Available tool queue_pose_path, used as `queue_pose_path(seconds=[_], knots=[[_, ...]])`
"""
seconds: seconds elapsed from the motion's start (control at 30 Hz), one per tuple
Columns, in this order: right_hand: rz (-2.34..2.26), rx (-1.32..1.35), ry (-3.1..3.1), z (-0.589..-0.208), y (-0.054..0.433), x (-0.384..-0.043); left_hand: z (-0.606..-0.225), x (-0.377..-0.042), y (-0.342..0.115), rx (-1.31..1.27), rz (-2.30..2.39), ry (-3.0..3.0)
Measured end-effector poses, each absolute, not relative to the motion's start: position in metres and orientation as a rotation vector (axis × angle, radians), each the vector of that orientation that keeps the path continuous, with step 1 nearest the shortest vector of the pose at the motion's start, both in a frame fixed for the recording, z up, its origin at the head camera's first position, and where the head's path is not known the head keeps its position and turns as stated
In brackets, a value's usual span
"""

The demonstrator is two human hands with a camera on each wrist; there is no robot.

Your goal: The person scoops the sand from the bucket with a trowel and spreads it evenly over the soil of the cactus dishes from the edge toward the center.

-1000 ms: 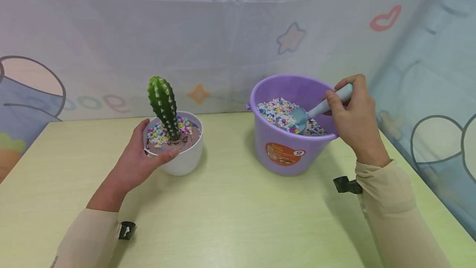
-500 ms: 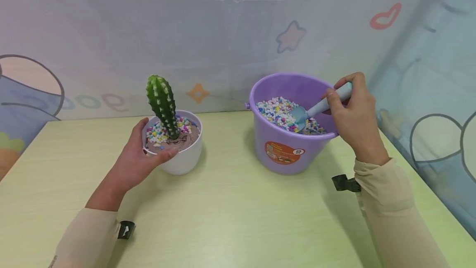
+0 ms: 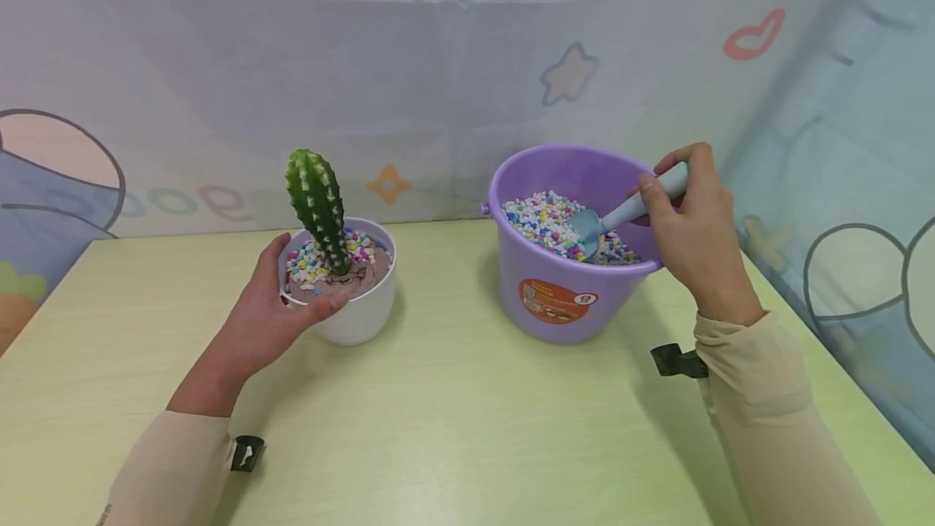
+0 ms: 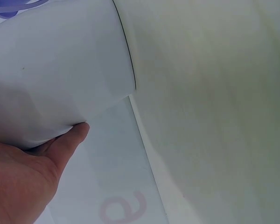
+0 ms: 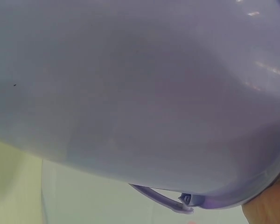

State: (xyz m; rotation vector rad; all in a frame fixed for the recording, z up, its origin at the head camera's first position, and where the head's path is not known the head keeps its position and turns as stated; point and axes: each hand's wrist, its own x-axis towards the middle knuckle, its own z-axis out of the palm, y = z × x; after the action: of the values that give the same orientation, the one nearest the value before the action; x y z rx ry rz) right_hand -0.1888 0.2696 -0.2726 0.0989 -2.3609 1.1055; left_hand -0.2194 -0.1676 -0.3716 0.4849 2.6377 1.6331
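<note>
A green cactus (image 3: 319, 205) stands in a white pot (image 3: 358, 319) on the left of the table, leaning a little left. Brown soil and many colourful pebbles (image 3: 309, 266) surround its base, the pebbles mostly behind and left. My left hand (image 3: 266, 323) grips the pot's left side, thumb across its front and fingers behind. At the right, my right hand (image 3: 694, 234) holds a light blue toy shovel (image 3: 631, 209) by its handle over the rim of a purple bucket (image 3: 522, 254). The shovel's blade rests at the surface of the colourful pebbles (image 3: 544, 222) inside.
Both containers stand on a pale wooden table (image 3: 438, 412), with a gap between them. A printed cloth backdrop (image 3: 453, 88) rises right behind the table and along the right side. The bucket's handle (image 5: 158, 198) hangs down beside it in the right wrist view.
</note>
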Motion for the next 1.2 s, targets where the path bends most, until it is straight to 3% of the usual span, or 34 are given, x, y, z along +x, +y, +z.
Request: queue_pose_path(seconds=[1.2], knots=[[1.241,0.062,-2.429,-0.264,0.273,-0.19,-0.369,-0.22,-0.167,0.468,1.577,2.654]])
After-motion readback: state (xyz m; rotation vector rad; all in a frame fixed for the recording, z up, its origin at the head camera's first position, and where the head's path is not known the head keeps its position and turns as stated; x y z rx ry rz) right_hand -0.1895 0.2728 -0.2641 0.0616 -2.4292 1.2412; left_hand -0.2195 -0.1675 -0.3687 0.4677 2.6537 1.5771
